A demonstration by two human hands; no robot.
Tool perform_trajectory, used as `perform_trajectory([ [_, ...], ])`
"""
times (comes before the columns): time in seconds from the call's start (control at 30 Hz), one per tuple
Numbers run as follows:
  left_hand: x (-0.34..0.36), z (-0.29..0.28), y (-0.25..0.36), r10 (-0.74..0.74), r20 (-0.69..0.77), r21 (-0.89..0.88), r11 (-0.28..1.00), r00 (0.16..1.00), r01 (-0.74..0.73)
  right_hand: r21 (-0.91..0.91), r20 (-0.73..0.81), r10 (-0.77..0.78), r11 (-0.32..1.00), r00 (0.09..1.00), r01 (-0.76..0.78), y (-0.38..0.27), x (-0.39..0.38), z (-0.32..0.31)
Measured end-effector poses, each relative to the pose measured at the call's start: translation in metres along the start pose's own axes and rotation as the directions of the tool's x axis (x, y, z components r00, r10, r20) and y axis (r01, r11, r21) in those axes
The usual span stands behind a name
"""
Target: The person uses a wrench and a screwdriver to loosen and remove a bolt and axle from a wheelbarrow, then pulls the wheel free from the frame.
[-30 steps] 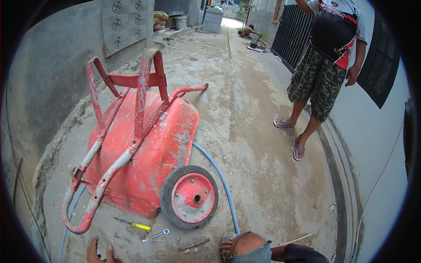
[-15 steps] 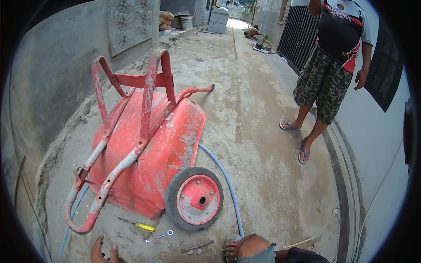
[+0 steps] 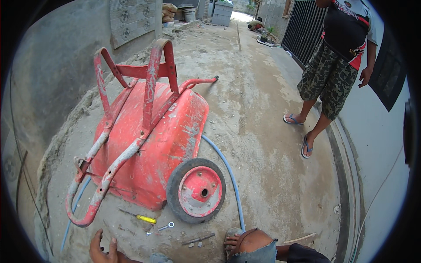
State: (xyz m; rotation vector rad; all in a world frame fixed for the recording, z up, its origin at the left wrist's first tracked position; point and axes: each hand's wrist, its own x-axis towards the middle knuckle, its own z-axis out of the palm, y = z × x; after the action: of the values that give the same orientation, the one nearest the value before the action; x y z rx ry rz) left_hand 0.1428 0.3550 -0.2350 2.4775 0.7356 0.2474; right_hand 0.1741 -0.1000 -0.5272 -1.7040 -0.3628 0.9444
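Red wheelbarrow (image 3: 149, 149) is flipped tub-down on the concrete ground (image 3: 272, 166), with legs and handles in the air. Its wheel (image 3: 196, 190) stands on edge against the tub's near end, hub hole facing the camera. I can't tell whether an axle sits in it.

Everything below is placed relative to the wheel.
- Yellow-handled screwdriver (image 3: 140, 217): lying flat, just left of it and nearer the camera.
- Small spanner (image 3: 163, 227): near the screwdriver on its wheel side, not touching it.
- Thin dark rod (image 3: 198, 239), possibly a bolt or axle pin: directly in front of the wheel, with small bits beside it.
- Blue hose (image 3: 228, 175): curves past the wheel's right side and runs under the tub.
- Left hand (image 3: 103, 250): low and left of the wheel, past the screwdriver. Fingers spread, palm empty, touching no tool.
- Right hand (image 3: 233, 240): in front and slightly right, against the bent knee (image 3: 254, 243). Fingers look curled, but the grip is mostly hidden, so I can't tell what, if anything, is in it.
- A bystander (image 3: 337, 65) in sandals stands well off to the right, not involved.

My read: this is wheel or axle work at the tool-pickup stage, with nothing gripped yet. The next move calls for taking up the spanner or screwdriver, since both are closest to the left hand. The wheel also needs steadying, because it only leans and could roll or tip.
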Motion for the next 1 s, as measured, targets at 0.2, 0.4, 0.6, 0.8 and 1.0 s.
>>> perform_trajectory([
  [0.2,0.004,0.007,0.012,-0.076,0.018,-0.016,0.997,0.997,0.076,0.206,-0.047,-0.041,0.977,0.998,0.050,0.036,-0.030,0.033],
  [0.4,-0.006,0.002,0.010,-0.112,-0.001,-0.041,0.993,0.994,0.112,0.081,-0.103,-0.017,0.996,0.995,0.025,0.031,-0.035,0.039],
  [0.6,-0.010,-0.002,0.016,-0.101,-0.014,-0.027,0.995,0.995,0.100,-0.784,-0.454,-0.602,0.621,0.657,0.027,-0.069,0.015,0.015],
  [0.8,-0.014,-0.001,0.019,-0.122,-0.049,-0.048,0.992,0.991,0.119,-0.557,-0.609,-0.409,0.831,0.680,0.002,-0.161,0.080,-0.066],
  [1.0,-0.020,-0.008,0.011,-0.124,-0.079,-0.086,0.989,0.989,0.117,-0.474,-0.662,-0.269,0.873,0.700,-0.113,-0.192,0.087,-0.072],
])
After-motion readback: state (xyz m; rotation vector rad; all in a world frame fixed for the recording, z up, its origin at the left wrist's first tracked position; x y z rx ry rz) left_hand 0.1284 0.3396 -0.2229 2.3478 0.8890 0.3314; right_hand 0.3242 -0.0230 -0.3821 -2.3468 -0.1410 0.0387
